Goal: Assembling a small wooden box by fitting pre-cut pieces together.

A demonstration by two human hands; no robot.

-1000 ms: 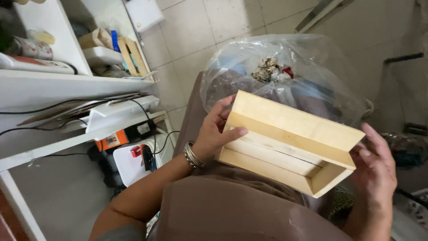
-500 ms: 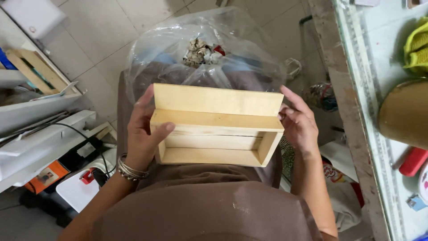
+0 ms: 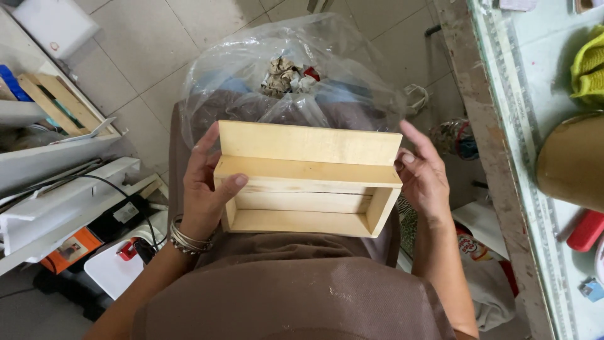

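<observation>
Colours of the box and its surroundings.
We see a pale, straw-yellow wooden box (image 3: 306, 178) with faint grain lines; a clear plastic bag (image 3: 251, 69) holding beige crumpled paper (image 3: 281, 74) with a red scrap; a dull brown apron (image 3: 283, 296); silver bangles (image 3: 184, 239); grey-white floor tiles (image 3: 145, 38); an orange carton (image 3: 68, 250); a yellow-green cloth (image 3: 588, 66); a red object (image 3: 586, 230).
</observation>
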